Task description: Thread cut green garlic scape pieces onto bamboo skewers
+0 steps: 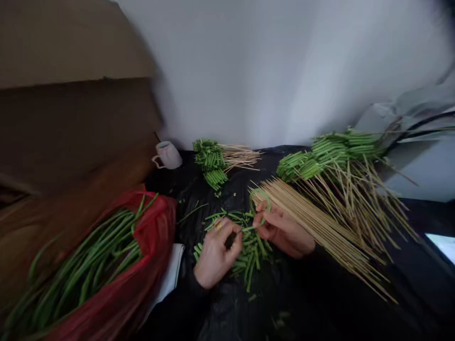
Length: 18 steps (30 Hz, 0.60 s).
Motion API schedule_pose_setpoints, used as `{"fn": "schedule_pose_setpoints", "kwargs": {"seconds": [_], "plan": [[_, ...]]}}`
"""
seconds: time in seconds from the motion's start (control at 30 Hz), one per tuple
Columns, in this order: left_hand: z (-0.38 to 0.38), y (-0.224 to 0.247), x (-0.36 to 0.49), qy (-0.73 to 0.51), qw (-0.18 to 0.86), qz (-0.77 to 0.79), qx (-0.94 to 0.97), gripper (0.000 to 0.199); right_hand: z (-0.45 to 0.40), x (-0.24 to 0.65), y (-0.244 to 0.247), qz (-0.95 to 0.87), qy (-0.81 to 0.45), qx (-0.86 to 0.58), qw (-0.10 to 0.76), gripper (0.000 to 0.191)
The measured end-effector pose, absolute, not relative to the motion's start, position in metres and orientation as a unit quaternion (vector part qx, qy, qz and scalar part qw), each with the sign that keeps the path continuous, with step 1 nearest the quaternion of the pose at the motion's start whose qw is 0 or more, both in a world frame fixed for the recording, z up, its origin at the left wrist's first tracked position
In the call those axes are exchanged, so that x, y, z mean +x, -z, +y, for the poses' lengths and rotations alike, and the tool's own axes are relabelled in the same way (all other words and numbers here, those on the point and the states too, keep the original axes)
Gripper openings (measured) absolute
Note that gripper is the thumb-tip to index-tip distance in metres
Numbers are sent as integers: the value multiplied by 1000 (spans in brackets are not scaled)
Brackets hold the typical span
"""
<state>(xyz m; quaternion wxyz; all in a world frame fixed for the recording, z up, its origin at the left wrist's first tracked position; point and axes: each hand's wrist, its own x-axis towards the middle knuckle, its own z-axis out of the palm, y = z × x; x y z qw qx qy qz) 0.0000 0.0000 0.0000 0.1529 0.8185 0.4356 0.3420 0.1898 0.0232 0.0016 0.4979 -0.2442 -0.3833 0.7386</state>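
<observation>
many skewers [308,214] beside right hand [284,231], mug [169,155] back left

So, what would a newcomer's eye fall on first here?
Probably the red bag of long green stalks at lower left, the strongest colour here. Next, perhaps, the left hand and right hand near the centre, over short green pieces, the right holding a looped stalk. Then the sheaf of bare sticks slanting down to the right.

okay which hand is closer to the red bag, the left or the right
Left. The left hand is to the right of the red bag, between it and the right hand, which is farther off, beside the bare sticks.
</observation>
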Motion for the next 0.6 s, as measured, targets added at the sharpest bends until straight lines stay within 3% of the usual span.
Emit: {"fn": "schedule_pose_setpoints", "kwargs": {"seconds": [0.1,0.23,0.3,0.47,0.6], "plan": [[4,4,-2,-308,91,452,832,13,20,188,-2,-425,-726,-253,477,20],[10,6,-7,-348,115,498,786,16,17,186,-1,-508,-695,-260,436,19],[12,6,-9,-395,224,507,732,19,16,185,-2,-536,-677,-268,428,20],[11,-2,-7,-482,650,357,466,24,14,182,-8,-561,-634,-281,451,20],[9,-10,-7,-456,806,233,297,26,11,180,-13,-597,-588,-288,464,16]]}}
